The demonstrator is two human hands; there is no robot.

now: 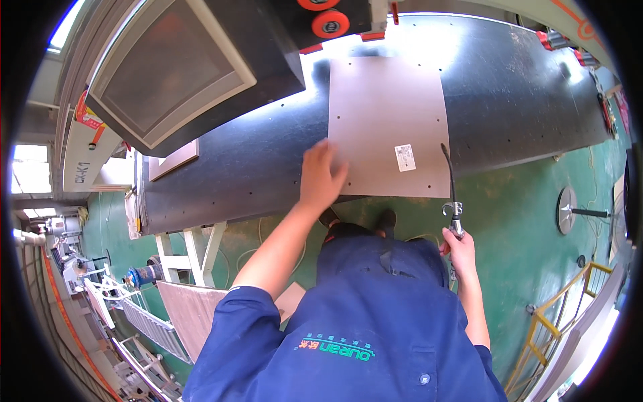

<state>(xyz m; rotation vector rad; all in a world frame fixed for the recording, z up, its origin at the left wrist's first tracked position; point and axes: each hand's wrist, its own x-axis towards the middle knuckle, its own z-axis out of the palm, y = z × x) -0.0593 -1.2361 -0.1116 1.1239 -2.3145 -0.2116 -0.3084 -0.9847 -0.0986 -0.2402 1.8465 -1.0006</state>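
Observation:
My right hand (459, 249) is closed round an air blow gun (457, 218) with a metal body and a hook. Its long dark nozzle (449, 167) points away from me over the right edge of a flat greyish-brown panel (378, 127). The panel lies on the dark machine table and carries a white label (405, 158) near its near right part. My left hand (323, 175) is at the panel's left edge, slightly smeared by motion. Its thumb stands apart from the fingers, and nothing shows in it; contact with the panel cannot be made out.
The dark table (248, 161) has small holes across it. A machine housing with a screen (171, 67) overhangs at upper left, near a smaller board (175, 161). White trestle legs (194, 251) stand below. A yellow frame (546, 321) and a round disc (566, 210) are at right.

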